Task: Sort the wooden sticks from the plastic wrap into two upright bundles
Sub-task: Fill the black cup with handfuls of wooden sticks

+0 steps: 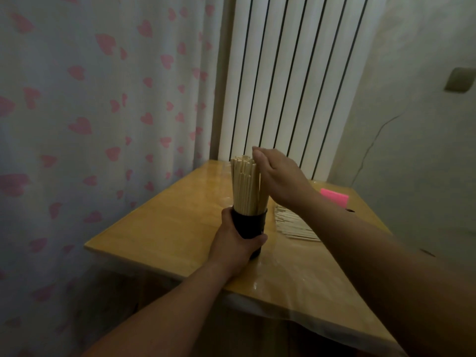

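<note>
Upright bundle of wooden sticks (243, 186), long axis vertical, stands in a black holder (248, 224) near the table's middle, with the left hand (237, 243) wrapped round the holder. The right hand (279, 177) touches the bundle's top from the right, fingers bent; whether it pinches a stick cannot be told. Loose sticks (291, 224) lie flat on the plastic wrap (296, 279) just right of the holder, under the right forearm, so that hand looks nearer for the next pick. Wooden table (159, 228), pink block (334, 197) toward its far right corner; heart-print curtain (103, 99) left, radiator (283, 73) behind.
</note>
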`<state>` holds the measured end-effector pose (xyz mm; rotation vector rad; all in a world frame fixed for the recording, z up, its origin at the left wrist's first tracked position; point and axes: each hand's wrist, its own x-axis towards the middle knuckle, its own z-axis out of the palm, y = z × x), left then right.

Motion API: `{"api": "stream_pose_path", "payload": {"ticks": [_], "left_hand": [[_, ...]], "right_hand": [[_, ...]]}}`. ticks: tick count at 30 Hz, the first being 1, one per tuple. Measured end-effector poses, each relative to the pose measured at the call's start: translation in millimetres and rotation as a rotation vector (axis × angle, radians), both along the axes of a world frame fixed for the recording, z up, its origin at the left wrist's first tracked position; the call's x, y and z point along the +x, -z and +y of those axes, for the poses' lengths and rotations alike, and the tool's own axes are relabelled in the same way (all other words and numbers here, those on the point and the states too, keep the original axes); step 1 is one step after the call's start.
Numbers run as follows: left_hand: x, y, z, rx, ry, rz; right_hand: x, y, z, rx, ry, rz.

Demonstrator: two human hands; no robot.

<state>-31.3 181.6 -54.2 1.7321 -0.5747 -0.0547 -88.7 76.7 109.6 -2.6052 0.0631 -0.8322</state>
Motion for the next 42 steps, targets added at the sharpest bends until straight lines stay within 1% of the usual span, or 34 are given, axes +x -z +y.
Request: {"api": "stream_pose_path", "payload": {"ticks": [3,7,10,13,17,20,22,24,25,26,28,29,31,33,35,36,38,40,42], "left_hand": [[-1.2,-0.7,-0.6,0.021,0.004,-0.013],[-2.0,-1.2,0.0,0.031,0.009,-0.019],[-2.0,-1.5,0.2,0.025,0.001,-0.010],[-1.9,-1.0,-0.1,0.034,-0.004,-0.017],[-1.6,-0.7,-1.2,0.048,-0.003,-0.038],[-0.2,0.0,-1.1,0.051,0.006,-0.034],[1.6,0.1,-0.9,0.029,0.015,-0.008],[4.4,-0.2,-0.7,-0.031,0.011,0.036],[5.7,-1.0,0.1,-0.067,0.005,0.065],[6.9,-1.8,1.1,-0.105,-0.002,0.096],[9.5,-2.7,2.9,-0.176,-0.012,0.153],[10.5,-2.5,3.7,-0.210,-0.014,0.174],[11.3,-2.3,4.3,-0.263,-0.014,0.196],[11.9,-2.0,4.3,-0.282,-0.010,0.201],[11.6,-2.2,4.4,-0.288,-0.004,0.196],[11.4,-2.2,4.7,-0.291,-0.004,0.191],[11.3,-2.5,5.4,-0.299,-0.006,0.185],[12.2,-1.9,5.0,-0.304,-0.012,0.183],[12.3,-1.8,4.0,-0.303,-0.020,0.185]], "right_hand": [[-5.1,14.8,-3.4,0.029,-0.044,-0.021],[-11.8,12.1,-14.0,0.175,-0.080,0.014],[-12.0,3.1,-21.4,0.232,-0.087,-0.074],[-4.8,-4.8,-21.6,0.203,-0.101,-0.055],[1.2,-7.4,-9.4,0.122,-0.123,0.093],[5.0,-3.0,-3.7,0.054,-0.140,0.079],[3.2,-6.0,-8.4,0.141,-0.143,0.002],[-6.9,-10.4,-18.6,0.265,-0.081,-0.109],[-13.4,-11.5,-25.2,0.313,-0.050,-0.132],[-21.6,-11.2,-32.3,0.343,-0.029,-0.109],[-40.6,-7.8,-47.4,0.356,-0.037,0.057],[-50.1,-5.8,-55.6,0.359,-0.057,0.190],[-66.6,-1.3,-71.2,0.343,-0.070,0.538],[-74.9,10.5,-83.9,0.269,-0.029,0.863],[-78.8,29.3,-91.1,0.114,0.072,1.081],[-79.9,39.3,-92.2,-0.022,0.132,1.145],[-80.6,59.2,-89.9,-0.291,0.230,1.186],[-78.1,81.3,-91.3,-0.405,0.297,1.128],[-72.4,100.4,-97.7,-0.426,0.354,1.023]]}}
